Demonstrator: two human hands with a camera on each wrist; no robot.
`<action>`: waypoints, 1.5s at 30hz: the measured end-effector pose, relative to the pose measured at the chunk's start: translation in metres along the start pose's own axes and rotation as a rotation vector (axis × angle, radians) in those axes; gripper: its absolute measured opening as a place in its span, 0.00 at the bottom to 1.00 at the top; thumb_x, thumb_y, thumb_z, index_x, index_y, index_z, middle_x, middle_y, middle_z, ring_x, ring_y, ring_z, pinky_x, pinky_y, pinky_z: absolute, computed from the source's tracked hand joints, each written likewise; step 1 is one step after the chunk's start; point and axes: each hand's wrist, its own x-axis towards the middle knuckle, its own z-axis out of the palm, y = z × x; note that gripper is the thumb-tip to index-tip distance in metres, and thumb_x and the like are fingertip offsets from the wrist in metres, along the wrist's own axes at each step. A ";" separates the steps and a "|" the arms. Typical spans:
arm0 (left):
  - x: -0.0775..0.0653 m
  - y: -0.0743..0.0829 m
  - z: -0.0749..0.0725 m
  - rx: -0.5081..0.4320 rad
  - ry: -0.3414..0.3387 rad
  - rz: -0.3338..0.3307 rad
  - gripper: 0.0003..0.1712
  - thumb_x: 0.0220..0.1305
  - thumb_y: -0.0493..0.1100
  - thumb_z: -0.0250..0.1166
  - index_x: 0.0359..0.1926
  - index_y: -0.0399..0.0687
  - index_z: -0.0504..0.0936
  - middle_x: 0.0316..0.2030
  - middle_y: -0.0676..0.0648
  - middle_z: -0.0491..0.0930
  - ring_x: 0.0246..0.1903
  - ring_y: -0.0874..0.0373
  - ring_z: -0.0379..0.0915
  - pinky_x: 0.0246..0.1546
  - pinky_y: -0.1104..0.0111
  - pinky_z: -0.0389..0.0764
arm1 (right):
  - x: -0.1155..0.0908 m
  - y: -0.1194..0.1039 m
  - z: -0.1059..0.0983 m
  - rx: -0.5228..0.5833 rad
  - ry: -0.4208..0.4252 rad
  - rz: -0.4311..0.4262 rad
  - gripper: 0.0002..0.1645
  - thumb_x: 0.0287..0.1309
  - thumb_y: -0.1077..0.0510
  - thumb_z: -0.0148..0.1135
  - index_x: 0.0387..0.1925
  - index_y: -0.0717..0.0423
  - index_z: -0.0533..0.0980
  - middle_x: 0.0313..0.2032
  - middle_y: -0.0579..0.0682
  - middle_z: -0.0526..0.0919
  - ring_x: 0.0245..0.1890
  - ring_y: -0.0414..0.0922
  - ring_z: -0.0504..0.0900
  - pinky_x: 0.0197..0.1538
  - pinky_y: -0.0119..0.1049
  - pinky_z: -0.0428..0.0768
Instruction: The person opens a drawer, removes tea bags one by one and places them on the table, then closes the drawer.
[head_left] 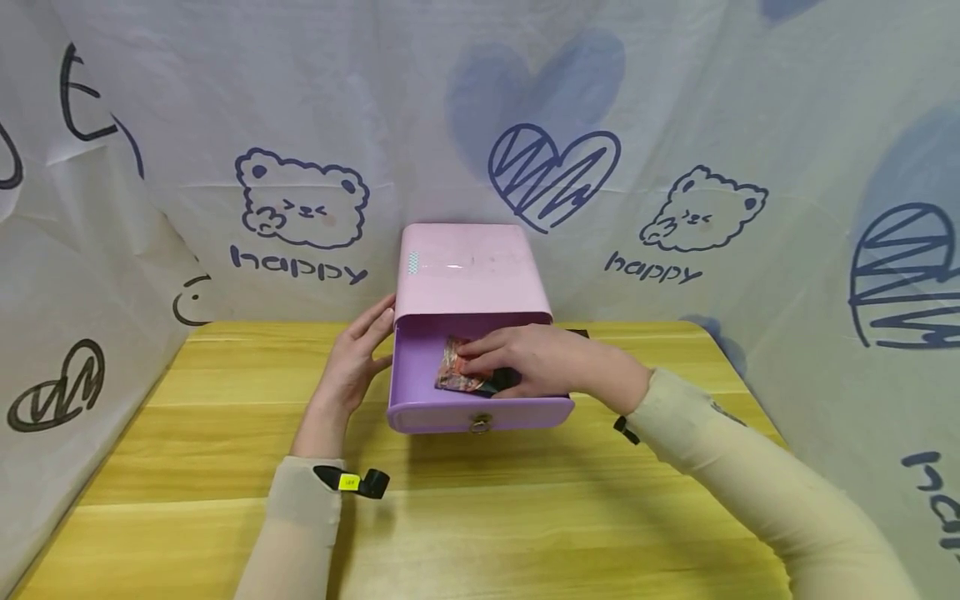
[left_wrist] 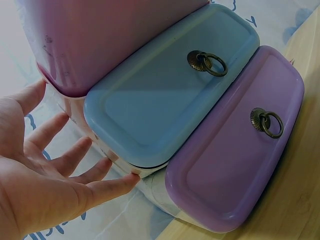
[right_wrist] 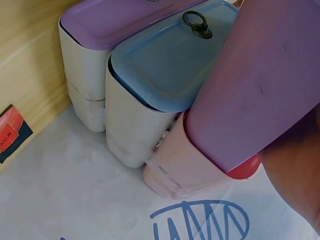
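The right hand (head_left: 536, 357) lies loosely extended, fingertips touching a printed packet (head_left: 451, 372) just beneath them. The packet looks light, thin and perhaps slick, probably bendable; its uncovered edge, just beyond the fingertips, seems the best place to pinch. Around it is the purple drawer (head_left: 414, 367), likely stiff and smooth-sliding. Farther off, the left hand (head_left: 352, 358), fingers spread, touches the side of the pink box (head_left: 472, 279).
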 end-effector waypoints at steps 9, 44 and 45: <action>0.000 0.000 0.000 -0.006 -0.002 0.002 0.28 0.59 0.56 0.60 0.61 0.59 0.69 0.62 0.49 0.64 0.56 0.56 0.60 0.55 0.44 0.64 | 0.002 0.000 0.003 0.004 0.029 -0.006 0.29 0.59 0.44 0.53 0.62 0.42 0.65 0.61 0.42 0.67 0.58 0.37 0.61 0.60 0.38 0.65; 0.000 0.000 0.000 -0.021 -0.003 -0.005 0.28 0.59 0.55 0.60 0.61 0.59 0.69 0.62 0.49 0.63 0.57 0.55 0.59 0.55 0.43 0.62 | -0.003 -0.001 0.007 -0.069 0.209 0.001 0.24 0.60 0.60 0.47 0.58 0.41 0.70 0.51 0.37 0.76 0.47 0.34 0.72 0.47 0.37 0.76; 0.000 0.000 0.000 -0.020 -0.004 -0.006 0.28 0.59 0.55 0.60 0.61 0.59 0.69 0.62 0.49 0.63 0.57 0.55 0.59 0.55 0.43 0.61 | -0.003 -0.001 0.007 -0.061 0.214 0.004 0.24 0.60 0.60 0.47 0.58 0.41 0.70 0.51 0.38 0.77 0.46 0.34 0.72 0.46 0.37 0.77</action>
